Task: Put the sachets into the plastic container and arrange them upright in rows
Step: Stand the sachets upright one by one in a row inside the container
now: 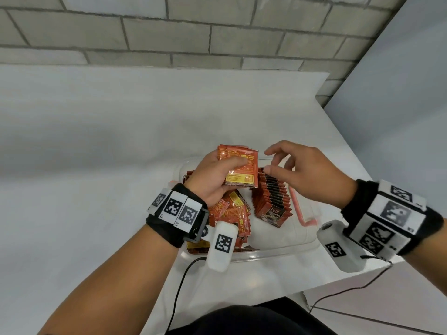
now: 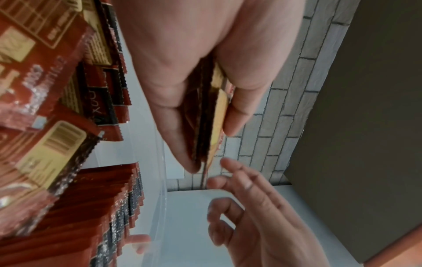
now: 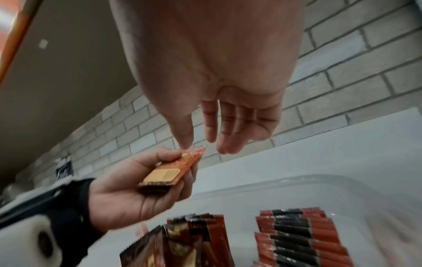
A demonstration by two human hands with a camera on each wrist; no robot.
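Head view: the left hand (image 1: 217, 176) holds a small stack of red-orange foil sachets (image 1: 240, 169) above the clear plastic container (image 1: 273, 252) on the white tabletop (image 1: 96, 131), thumb across the top face. The right hand (image 1: 304, 171) hovers just beside the stack, fingers loosely spread and holding nothing. Inside the container, one neat upright row of sachets (image 1: 272, 201) stands on the right side; a loose, jumbled pile of sachets (image 1: 232, 211) lies on the left.

Left wrist view: the stack is seen edge-on, pinched between thumb and fingers (image 2: 182, 130). The right hand's fingertips (image 2: 230, 166) sit near the stack's far end; contact cannot be told.

Right wrist view: the right thumb and index fingertip (image 3: 186, 142) hang just at the corner of the held stack, apparently about to take a sachet. Two ordered rows show below, blurred.

Progress estimate: roughly midway. Rows are started; the held stack and the loose pile remain to be stood up.
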